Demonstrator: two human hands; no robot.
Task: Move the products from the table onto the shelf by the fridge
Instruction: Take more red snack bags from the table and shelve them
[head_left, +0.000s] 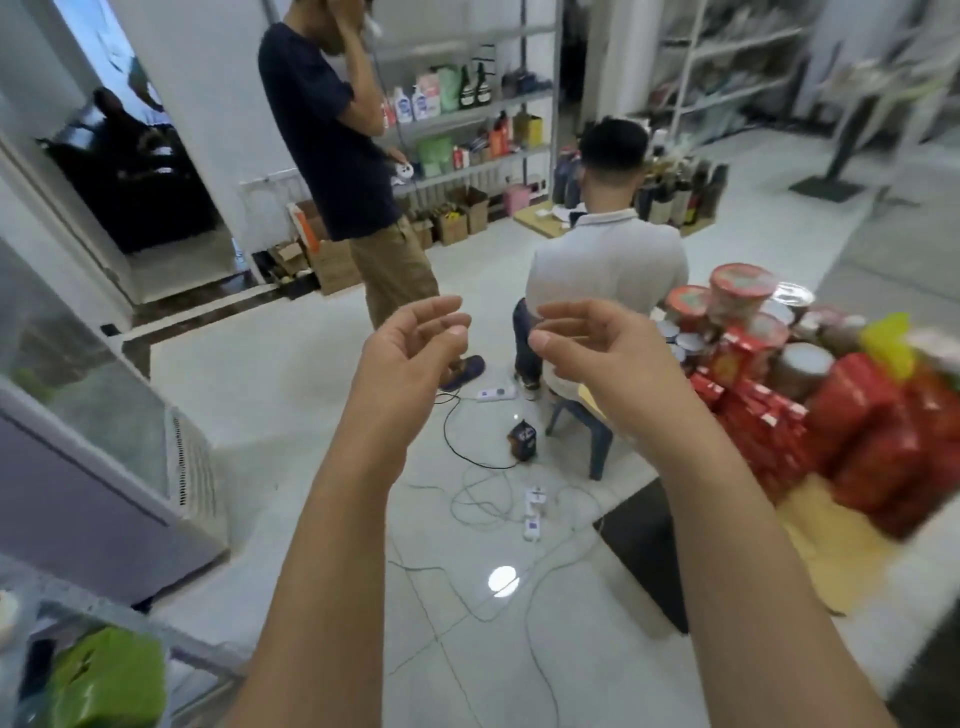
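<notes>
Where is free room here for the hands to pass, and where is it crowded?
Both hands, left and right, are empty. Bare floor lies open between the fridge and the cables. The table is crowded: red packs and cups stand tightly together; only its near edge is bare.

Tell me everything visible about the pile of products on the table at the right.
The pile of products crowds the table at the right edge of view. At the back stand round red tubs with printed lids, stacked in two levels, beside jars with pale or shiny lids. In front lie rows of small red boxes and large red wrapped packs; a yellow packet sits on top. Motion blur hides the labels. Neither hand touches it.
</notes>
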